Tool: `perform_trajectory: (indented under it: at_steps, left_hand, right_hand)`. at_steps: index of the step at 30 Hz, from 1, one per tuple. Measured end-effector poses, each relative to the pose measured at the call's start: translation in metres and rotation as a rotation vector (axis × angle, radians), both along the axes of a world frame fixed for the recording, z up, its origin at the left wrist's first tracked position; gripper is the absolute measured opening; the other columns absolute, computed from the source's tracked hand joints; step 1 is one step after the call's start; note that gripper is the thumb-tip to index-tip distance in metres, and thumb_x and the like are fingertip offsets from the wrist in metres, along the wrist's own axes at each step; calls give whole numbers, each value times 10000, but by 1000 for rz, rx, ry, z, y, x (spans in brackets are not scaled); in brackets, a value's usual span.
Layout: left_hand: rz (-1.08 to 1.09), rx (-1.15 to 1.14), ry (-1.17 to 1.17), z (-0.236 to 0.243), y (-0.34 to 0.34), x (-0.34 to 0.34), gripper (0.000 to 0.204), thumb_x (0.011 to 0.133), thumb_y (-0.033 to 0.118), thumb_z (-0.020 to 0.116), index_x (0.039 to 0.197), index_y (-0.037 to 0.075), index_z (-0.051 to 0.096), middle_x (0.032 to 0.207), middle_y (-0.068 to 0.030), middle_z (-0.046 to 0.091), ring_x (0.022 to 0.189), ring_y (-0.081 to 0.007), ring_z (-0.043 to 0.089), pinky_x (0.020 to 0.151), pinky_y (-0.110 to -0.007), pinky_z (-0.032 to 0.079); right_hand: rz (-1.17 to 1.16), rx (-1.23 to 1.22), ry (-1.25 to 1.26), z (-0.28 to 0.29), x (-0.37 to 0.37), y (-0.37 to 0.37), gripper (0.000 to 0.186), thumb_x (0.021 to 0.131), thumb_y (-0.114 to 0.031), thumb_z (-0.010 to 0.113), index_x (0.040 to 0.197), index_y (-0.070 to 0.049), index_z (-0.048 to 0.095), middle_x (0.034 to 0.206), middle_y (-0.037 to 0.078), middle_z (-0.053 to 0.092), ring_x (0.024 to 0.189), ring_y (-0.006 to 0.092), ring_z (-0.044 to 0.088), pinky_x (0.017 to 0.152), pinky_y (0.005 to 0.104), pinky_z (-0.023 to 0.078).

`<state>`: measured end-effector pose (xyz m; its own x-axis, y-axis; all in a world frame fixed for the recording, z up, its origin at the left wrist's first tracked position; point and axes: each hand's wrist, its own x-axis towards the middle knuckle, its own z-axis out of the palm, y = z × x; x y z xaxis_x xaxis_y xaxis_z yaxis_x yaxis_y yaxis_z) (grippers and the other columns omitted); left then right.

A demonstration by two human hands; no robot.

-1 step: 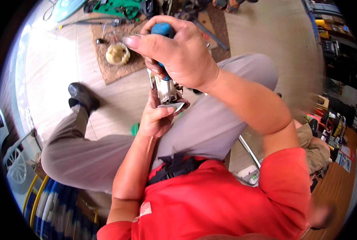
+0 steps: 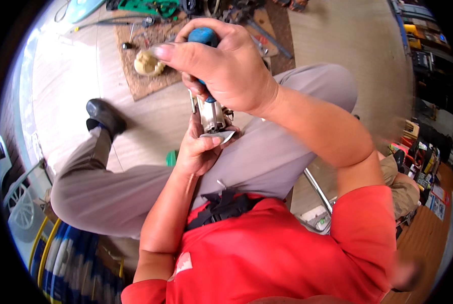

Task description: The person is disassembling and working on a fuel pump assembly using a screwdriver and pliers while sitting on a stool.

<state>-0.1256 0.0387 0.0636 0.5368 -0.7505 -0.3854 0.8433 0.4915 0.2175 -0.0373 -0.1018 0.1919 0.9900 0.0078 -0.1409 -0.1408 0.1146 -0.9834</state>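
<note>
My right hand (image 2: pixel 231 68) is wrapped round the blue handle of a screwdriver (image 2: pixel 204 36), held upright with its metal shaft pointing down. The shaft runs to a pale, whitish mechanical part (image 2: pixel 206 114) just below. That part is gripped from underneath by my left hand (image 2: pixel 201 149), its thumb across a grey, flat-edged piece (image 2: pixel 220 136) at the near end. Whether the screwdriver's tip sits on a screw is hidden. Both hands are in front of my bent right leg.
A brown board (image 2: pixel 135 86) on the tiled floor bears a cream round housing (image 2: pixel 148 63), a small black-tipped tool (image 2: pixel 127 45) and scattered parts. A green case (image 2: pixel 148 6) lies beyond. At the right, a wooden table (image 2: pixel 424 248) stands by another person's leg (image 2: pixel 401 187).
The view has shifted slightly over the floor and board. Both hands keep their grips, with the screwdriver still at the pale part.
</note>
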Motion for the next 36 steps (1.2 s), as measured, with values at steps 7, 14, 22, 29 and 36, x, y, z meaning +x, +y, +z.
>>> perform_trajectory:
  at_steps: [7, 14, 22, 29, 36]
  left_hand:
    - [-149, 62, 96, 0, 13, -50, 707, 728, 54, 753, 1322, 12, 373, 1197, -151, 556, 1158, -322, 595, 1038, -441, 468]
    - [-227, 89, 21, -15, 5, -56, 660, 741, -24, 684, 1314, -20, 357, 1187, -160, 546, 1149, -332, 594, 1047, -439, 453]
    - [-205, 93, -4, -16, 5, -56, 703, 764, -39, 677, 1364, 16, 313, 1177, -145, 537, 1136, -322, 596, 1036, -435, 464]
    - [-153, 147, -25, -20, 5, -60, 682, 781, -66, 630, 1368, 21, 295, 1166, -131, 539, 1105, -294, 607, 1007, -417, 478]
    - [-209, 323, -205, -29, 0, -66, 718, 781, -18, 669, 1380, 26, 278, 1144, -114, 555, 1090, -233, 584, 985, -369, 465]
  right_hand:
    - [21, -86, 119, -38, -35, 13, 387, 796, -341, 746, 718, 17, 622, 571, 77, 568, 540, 156, 504, 571, 309, 465]
    - [19, -162, -40, -60, -41, 4, 323, 827, -271, 757, 696, -30, 587, 562, -19, 512, 513, 55, 479, 482, 247, 405]
    - [131, -140, 83, -55, -36, 3, 284, 833, -227, 736, 698, -23, 591, 529, -15, 498, 496, 59, 458, 473, 248, 386]
    - [199, 23, 176, -56, -32, 7, 225, 840, -186, 735, 770, -22, 598, 538, -18, 505, 484, 38, 456, 446, 233, 364]
    - [210, -13, 164, -56, -39, 7, 230, 836, -180, 745, 812, -10, 592, 553, -16, 496, 480, 44, 452, 432, 236, 356]
